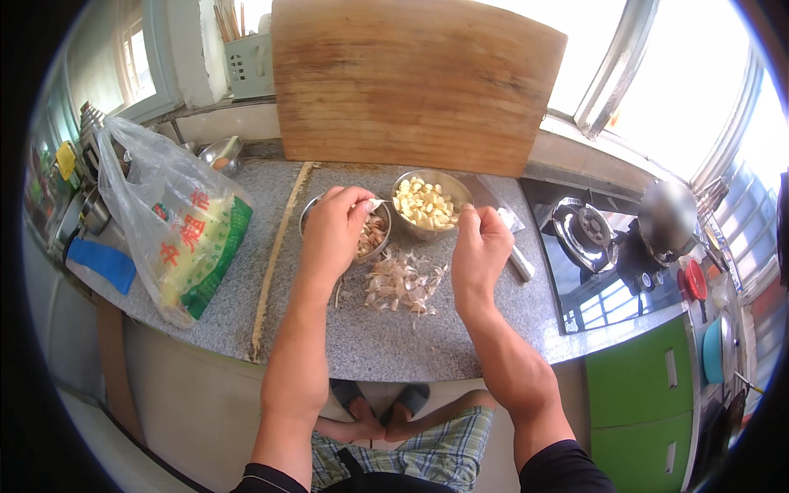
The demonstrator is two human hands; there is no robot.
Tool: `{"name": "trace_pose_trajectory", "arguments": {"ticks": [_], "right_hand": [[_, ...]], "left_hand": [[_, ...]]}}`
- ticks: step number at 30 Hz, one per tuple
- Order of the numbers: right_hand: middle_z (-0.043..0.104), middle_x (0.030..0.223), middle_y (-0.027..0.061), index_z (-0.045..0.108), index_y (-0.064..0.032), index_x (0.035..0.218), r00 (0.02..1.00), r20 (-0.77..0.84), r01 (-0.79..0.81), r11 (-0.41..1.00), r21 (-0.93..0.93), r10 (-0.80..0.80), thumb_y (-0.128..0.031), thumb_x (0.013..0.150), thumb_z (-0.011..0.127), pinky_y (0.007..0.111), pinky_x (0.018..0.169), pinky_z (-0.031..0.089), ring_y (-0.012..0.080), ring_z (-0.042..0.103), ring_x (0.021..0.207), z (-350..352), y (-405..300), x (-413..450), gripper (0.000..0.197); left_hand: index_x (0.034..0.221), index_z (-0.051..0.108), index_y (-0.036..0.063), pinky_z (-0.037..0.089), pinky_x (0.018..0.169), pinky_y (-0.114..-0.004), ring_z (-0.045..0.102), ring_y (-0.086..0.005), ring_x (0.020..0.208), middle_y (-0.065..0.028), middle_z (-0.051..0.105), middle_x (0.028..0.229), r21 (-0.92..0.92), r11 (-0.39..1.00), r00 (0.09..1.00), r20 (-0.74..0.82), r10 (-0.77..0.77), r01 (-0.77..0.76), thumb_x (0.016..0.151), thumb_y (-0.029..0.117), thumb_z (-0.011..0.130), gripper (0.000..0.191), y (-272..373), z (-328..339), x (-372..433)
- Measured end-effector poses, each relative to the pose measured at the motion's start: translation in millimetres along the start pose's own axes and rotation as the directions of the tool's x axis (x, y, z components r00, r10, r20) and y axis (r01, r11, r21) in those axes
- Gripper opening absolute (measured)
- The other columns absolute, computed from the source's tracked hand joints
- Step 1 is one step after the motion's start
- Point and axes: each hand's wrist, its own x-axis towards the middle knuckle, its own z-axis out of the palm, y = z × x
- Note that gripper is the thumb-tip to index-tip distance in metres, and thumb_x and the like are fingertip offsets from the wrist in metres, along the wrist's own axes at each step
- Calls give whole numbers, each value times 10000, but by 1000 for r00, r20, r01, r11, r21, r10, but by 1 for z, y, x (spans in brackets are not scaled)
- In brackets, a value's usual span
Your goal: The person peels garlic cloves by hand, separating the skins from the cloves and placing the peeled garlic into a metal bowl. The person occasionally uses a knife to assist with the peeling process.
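My left hand [336,231] pinches a pale garlic clove [375,204] between thumb and fingertips, above a metal bowl [389,225] of unpeeled cloves. That hand covers much of the bowl. To its right stands a second metal bowl [422,233], full of peeled garlic cloves [425,202]. My right hand [482,237] is closed, thumb against curled forefinger, at the right rim of the peeled-garlic bowl; I see nothing clearly held in it. Papery garlic skins [404,283] lie heaped on the counter between my forearms. A kitchen knife [523,265] lies beyond my right hand, partly hidden by it.
A large wooden cutting board [419,86] leans upright behind the bowls. At left stands a plastic bag [197,240] bearing writing, near a blue cloth [102,264]. The gas stove [585,234] is at right. A granite counter [394,351] edge runs before me.
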Motion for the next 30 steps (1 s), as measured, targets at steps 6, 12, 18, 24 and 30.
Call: {"name": "trace_pose_trajectory", "arguments": {"ticks": [6, 12, 18, 24, 30], "right_hand": [[596, 717, -36, 664, -8, 1015, 868, 496, -108, 969, 222, -17, -113, 972, 687, 204, 552, 402, 33, 504, 626, 4, -9, -3, 115], [701, 820, 28, 722, 27, 998, 803, 595, -230, 940, 250, 38, -69, 939, 723, 227, 628, 522, 70, 631, 703, 5, -4, -4, 113], [706, 765, 37, 743, 21, 982, 926, 340, -206, 974, 96, 162, -116, 934, 740, 221, 554, 498, 70, 613, 611, 9, -18, -32, 145], [705, 795, 37, 725, 12, 943, 983, 181, 23, 1000, -16, -20, -103, 917, 746, 216, 530, 462, 53, 576, 586, 11, -17, -46, 120], [666, 824, 3, 672, 19, 1003, 909, 415, -117, 975, 191, 28, -61, 903, 735, 205, 546, 443, 23, 550, 626, 6, -19, -30, 142]], "left_hand": [[1065, 682, -11, 502, 721, -257, 612, -89, 796, -36, 692, 870, -399, 890, 950, 295, -104, 221, 1003, 140, 640, 169, 38, -15, -6], [1090, 670, -20, 512, 752, -241, 615, -79, 848, -18, 692, 939, -528, 792, 914, 396, -90, 307, 994, 123, 659, 173, 38, -16, -12], [1173, 642, -21, 525, 789, -246, 619, -83, 878, -30, 686, 1014, -598, 755, 933, 355, -55, 271, 988, 97, 663, 220, 29, -1, -16], [1192, 630, -26, 529, 778, -251, 618, -83, 870, -41, 683, 1027, -605, 769, 951, 310, -10, 206, 1000, 88, 637, 223, 41, 0, -19], [1177, 633, -24, 531, 778, -248, 628, -88, 868, -44, 674, 1009, -612, 777, 971, 241, 1, 151, 980, 60, 642, 214, 39, -2, -22]]}}
